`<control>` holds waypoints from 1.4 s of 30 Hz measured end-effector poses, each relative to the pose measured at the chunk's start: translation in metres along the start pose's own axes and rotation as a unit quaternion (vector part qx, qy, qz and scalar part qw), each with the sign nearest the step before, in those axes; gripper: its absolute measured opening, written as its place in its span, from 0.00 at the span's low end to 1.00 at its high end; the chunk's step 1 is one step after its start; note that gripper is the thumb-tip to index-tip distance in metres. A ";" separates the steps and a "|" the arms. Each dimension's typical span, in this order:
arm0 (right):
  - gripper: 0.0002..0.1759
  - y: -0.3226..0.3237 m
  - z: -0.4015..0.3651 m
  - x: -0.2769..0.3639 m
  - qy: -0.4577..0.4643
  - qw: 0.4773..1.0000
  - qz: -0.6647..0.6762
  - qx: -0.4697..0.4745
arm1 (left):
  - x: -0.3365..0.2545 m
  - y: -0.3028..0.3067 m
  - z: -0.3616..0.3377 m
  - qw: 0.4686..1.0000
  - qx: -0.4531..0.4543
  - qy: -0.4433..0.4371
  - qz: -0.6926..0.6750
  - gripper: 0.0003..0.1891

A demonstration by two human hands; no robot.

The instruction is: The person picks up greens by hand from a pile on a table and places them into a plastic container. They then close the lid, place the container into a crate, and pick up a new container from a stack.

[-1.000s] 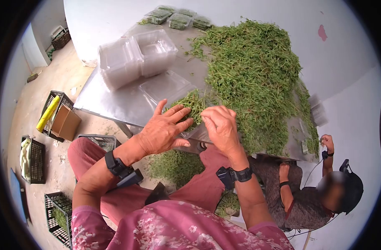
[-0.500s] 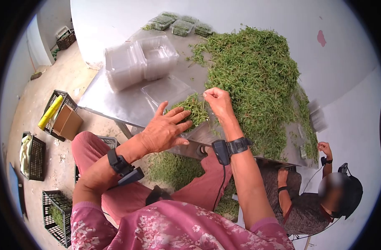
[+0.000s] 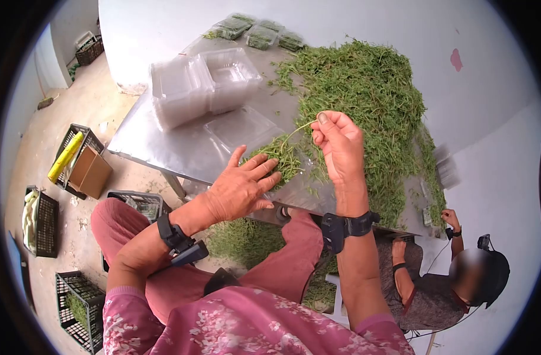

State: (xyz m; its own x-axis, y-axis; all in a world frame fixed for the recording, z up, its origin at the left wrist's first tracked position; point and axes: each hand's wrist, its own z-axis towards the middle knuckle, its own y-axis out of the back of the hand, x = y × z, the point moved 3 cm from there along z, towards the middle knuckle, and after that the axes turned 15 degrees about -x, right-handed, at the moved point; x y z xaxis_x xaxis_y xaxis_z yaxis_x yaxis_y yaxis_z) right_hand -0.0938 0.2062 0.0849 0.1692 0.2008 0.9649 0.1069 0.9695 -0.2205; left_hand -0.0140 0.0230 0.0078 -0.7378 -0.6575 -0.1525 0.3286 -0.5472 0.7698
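Note:
My left hand (image 3: pixel 238 188) rests with fingers spread on a small heap of green stems (image 3: pixel 287 161) at the near edge of the metal table. The heap appears to sit in a clear plastic box, whose open lid (image 3: pixel 241 128) lies flat beyond it. Between thumb and forefinger, my right hand (image 3: pixel 341 145) pinches a thin pale green stem (image 3: pixel 301 128). That stem stretches down and left toward the heap. Behind the right hand spreads a large pile of loose greens (image 3: pixel 359 94).
Stacked clear boxes (image 3: pixel 202 83) stand on the metal table (image 3: pixel 134 133). Filled boxes (image 3: pixel 261 36) sit at its far edge. Crates (image 3: pixel 46 228) line the floor at left. Another person (image 3: pixel 439 290) sits at the table's right. More greens (image 3: pixel 244 242) lie under the table.
My right hand has risen from the heap and moved up and right, drawing a stem out taut. My left hand stays on the heap, shifted slightly right in view.

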 end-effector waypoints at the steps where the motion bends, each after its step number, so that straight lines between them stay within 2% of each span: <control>1: 0.06 -0.006 -0.002 -0.004 -0.021 1.000 0.021 0.003 | 0.000 0.000 -0.001 1.000 -0.005 -0.005 0.004 0.34; 2: 0.06 -0.012 -0.004 -0.007 -0.042 0.998 0.044 0.005 | 0.001 -0.001 -0.002 1.000 -0.010 -0.010 0.008 0.35; 5: 0.06 -0.017 0.000 -0.030 -0.050 0.994 -0.089 0.047 | 0.001 0.000 -0.005 0.999 -0.033 -0.026 0.021 0.36; 7: 0.06 -0.014 0.002 -0.041 0.026 0.971 -0.234 0.029 | 0.000 0.003 -0.007 0.998 -0.052 -0.037 0.030 0.37; 9: 0.06 -0.010 0.003 -0.045 0.125 0.920 -0.371 0.015 | -0.002 0.007 -0.011 0.996 -0.071 -0.046 0.043 0.37; 13: 0.05 -0.005 0.002 -0.046 0.117 0.910 -0.398 0.014 | -0.007 0.006 -0.018 0.990 -0.111 -0.062 0.069 0.37; 16: 0.07 -0.005 -0.002 -0.047 0.222 0.869 -0.437 0.070 | -0.008 0.009 -0.015 0.992 -0.114 -0.031 0.047 0.37; 19: 0.07 -0.007 -0.009 -0.044 0.247 0.840 -0.471 0.107 | -0.003 0.007 -0.012 0.996 -0.078 0.022 0.025 0.38; 22: 0.08 -0.004 -0.005 -0.041 0.264 0.861 -0.430 0.063 | 0.003 0.003 -0.011 0.998 -0.037 0.040 0.016 0.38; 25: 0.07 0.002 0.000 -0.029 0.204 0.891 -0.405 -0.007 | 0.004 0.005 -0.008 0.999 -0.017 0.044 0.005 0.38; 26: 0.06 0.003 -0.001 -0.027 0.215 0.892 -0.397 -0.010 | 0.005 0.006 -0.007 0.999 -0.014 0.046 0.003 0.38; 29: 0.06 -0.012 -0.018 -0.013 0.262 0.865 -0.428 0.026 | 0.006 0.007 -0.007 0.999 -0.012 0.047 0.000 0.37; 32: 0.05 -0.029 -0.035 -0.020 0.373 0.831 -0.395 0.118 | 0.006 0.005 -0.006 0.999 -0.010 0.051 -0.004 0.37; 35: 0.05 -0.024 -0.039 -0.058 0.365 0.751 -0.527 0.159 | 0.007 0.005 -0.005 0.999 -0.010 0.052 -0.007 0.36; 39: 0.07 -0.026 -0.034 -0.056 0.291 0.782 -0.524 0.172 | 0.008 0.004 -0.005 0.998 -0.015 0.052 -0.010 0.37; 42: 0.07 -0.025 -0.036 -0.042 0.323 0.799 -0.480 0.164 | 0.007 0.006 -0.007 0.999 -0.021 0.037 0.012 0.38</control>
State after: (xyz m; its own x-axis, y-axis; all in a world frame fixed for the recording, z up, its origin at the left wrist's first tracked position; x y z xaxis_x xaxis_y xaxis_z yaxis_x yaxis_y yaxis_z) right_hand -0.0680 0.1682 0.0451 0.6450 -0.6686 0.3701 0.2457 0.6401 0.7280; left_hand -0.0131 0.0113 0.0073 -0.6843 -0.7066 -0.1799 0.3719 -0.5505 0.7474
